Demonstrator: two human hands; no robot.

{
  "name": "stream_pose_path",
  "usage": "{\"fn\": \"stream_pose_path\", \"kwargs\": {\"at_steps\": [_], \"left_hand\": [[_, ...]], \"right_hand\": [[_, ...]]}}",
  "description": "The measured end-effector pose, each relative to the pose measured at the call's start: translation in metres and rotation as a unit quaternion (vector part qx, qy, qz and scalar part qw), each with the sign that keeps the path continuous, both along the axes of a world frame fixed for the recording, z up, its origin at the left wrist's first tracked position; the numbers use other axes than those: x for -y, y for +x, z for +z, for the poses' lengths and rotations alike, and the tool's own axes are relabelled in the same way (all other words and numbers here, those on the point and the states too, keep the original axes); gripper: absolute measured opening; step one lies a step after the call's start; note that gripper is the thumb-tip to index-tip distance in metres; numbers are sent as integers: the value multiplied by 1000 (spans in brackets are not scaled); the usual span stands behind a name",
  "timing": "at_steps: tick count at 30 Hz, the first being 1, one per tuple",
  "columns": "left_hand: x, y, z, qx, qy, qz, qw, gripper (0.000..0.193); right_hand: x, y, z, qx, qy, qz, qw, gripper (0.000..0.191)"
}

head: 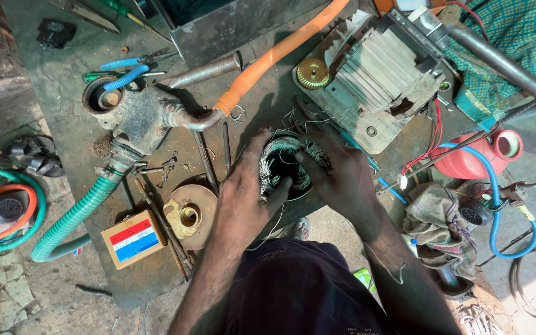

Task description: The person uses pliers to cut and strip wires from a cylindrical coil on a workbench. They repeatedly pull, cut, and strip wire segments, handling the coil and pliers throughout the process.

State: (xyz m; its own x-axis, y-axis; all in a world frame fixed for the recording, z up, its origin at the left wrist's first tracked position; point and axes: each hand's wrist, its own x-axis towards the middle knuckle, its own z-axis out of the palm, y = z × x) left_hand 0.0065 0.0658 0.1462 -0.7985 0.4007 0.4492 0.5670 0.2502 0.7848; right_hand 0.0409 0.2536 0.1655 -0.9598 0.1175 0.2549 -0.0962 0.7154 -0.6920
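Both hands meet on one round motor stator wound with pale wire, sitting at the near edge of the grimy workbench. The left hand wraps its outer wall, fingers curled narrow with fingertips dipping into the windings; the right hand clasps the opposite rim, fingers bent over the coil ends. Just left lie one brass-coloured disc and one small cardboard box bearing a red, white and blue striped label. Farther out: one grey pump body, one green ribbed hose, one orange hose.
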Motion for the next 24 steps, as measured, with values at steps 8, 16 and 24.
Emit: {"fn": "stream_pose_path", "kwargs": {"at_steps": [8, 16, 24], "left_hand": [[9, -43, 29, 54, -57, -52, 996, 21], [-9, -97, 32, 42, -293, -171, 940, 23], [-14, -112, 43, 40, -367, -225, 902, 20]], "right_hand": [[0, 4, -3, 4, 10, -1, 1000, 32], [0, 6, -4, -32, 32, 14, 999, 32], [0, 7, -8, -27, 41, -3, 999, 35]]}}
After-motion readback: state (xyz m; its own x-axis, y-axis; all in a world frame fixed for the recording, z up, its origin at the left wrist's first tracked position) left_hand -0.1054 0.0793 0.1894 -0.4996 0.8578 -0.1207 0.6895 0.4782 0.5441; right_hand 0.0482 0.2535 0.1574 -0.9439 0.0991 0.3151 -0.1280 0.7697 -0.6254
